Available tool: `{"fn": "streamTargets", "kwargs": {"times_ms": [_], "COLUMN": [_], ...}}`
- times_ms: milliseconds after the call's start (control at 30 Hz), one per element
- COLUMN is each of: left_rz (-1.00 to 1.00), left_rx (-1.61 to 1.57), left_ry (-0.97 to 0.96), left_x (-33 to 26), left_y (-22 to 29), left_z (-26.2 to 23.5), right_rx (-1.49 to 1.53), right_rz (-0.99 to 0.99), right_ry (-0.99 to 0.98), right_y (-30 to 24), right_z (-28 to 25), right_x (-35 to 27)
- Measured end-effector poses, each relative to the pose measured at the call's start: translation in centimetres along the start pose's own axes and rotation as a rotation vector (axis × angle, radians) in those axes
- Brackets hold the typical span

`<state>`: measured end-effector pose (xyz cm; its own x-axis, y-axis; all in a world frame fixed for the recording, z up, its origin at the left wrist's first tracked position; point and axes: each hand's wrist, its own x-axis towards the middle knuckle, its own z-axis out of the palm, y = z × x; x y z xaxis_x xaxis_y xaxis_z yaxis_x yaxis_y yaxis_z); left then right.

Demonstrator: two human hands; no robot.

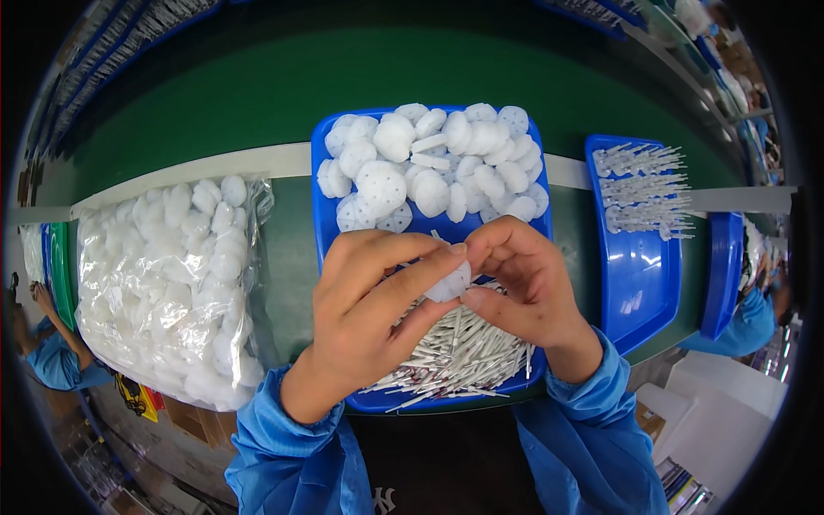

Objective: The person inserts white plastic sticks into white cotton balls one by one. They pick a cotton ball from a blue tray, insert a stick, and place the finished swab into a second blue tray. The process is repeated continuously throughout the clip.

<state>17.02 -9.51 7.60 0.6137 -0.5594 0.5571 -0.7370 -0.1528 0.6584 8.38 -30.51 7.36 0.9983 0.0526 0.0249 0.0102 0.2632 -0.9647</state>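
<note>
My left hand and my right hand meet over the middle of a blue tray. Between their fingertips they pinch a small white round disc, partly covered by the fingers. A thin pale tip pokes up just above the left fingers; what it belongs to is hidden. Heaped in the tray's far half are white round discs, some dotted with small marks. Below my hands, its near half holds a loose pile of thin whitish sticks.
A clear plastic bag full of white discs lies at the left. To the right, a blue tray carries rows of thin stick pieces at its far end. A green belt runs behind. Other people's blue sleeves show at both sides.
</note>
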Motion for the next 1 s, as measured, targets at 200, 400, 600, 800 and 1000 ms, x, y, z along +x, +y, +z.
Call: {"fn": "streamTargets", "kwargs": {"times_ms": [200,400,600,800,1000], "left_rz": [0.030,-0.013,-0.094,-0.262,-0.316], "left_rx": [0.012,-0.006,-0.139,-0.356,-0.392], "left_ry": [0.010,-0.047,0.064,0.220,0.125], "left_x": [-0.2,-0.1,-0.4,-0.8,-1.1], "left_y": [-0.1,0.2,-1.3,-2.0,-2.3], "left_z": [0.4,0.2,-1.8,-2.4,-2.7], "right_rx": [-0.108,-0.038,-0.951,-1.440,-1.550], "right_rz": [0.008,0.099,-0.125,-0.383,-0.377], "right_ry": [0.067,0.177,0.122,-0.011,-0.068], "right_y": [-0.2,-0.7,-2.5,-1.1,1.3], "right_z": [0.1,0.3,-0.6,2.4,4.9], "right_x": [-0.2,-0.1,-0.7,0.8,2.9]}}
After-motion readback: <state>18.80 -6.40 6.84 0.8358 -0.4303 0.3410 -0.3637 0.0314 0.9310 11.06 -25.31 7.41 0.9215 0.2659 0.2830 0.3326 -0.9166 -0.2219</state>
